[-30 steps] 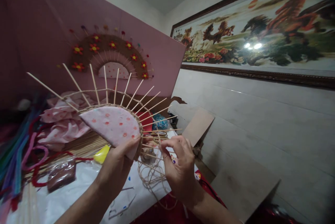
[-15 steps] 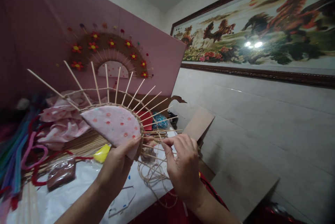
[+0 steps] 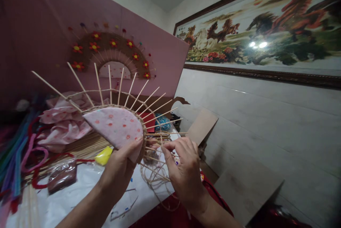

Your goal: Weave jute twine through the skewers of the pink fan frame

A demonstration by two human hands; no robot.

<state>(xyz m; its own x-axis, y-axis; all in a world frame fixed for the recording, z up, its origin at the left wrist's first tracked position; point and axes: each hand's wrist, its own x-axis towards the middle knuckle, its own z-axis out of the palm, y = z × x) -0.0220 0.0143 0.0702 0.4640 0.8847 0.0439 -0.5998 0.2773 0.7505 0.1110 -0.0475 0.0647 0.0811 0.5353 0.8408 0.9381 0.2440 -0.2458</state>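
Note:
A half-round panel covered in pink dotted fabric is gripped at its lower right by my left hand, thumb on the front. Thin wooden sticks fan out from its curved edge, where twine is woven close along the rim. Another strand of twine runs farther out across the sticks. My right hand pinches this twine between thumb and forefinger, close to the lower right sticks. Loose twine hangs or lies in loops below. The left fingers behind the panel are mostly hidden.
Behind stands a pink board bearing a finished fan-shaped piece with red flowers. Crumpled pink fabric, a yellow packet, a brown packet, pipe cleaners and blue yarn lie on the table.
My right hand has shifted slightly left with the twine. The panel and its sticks have moved a little to the right; my left hand keeps its hold.

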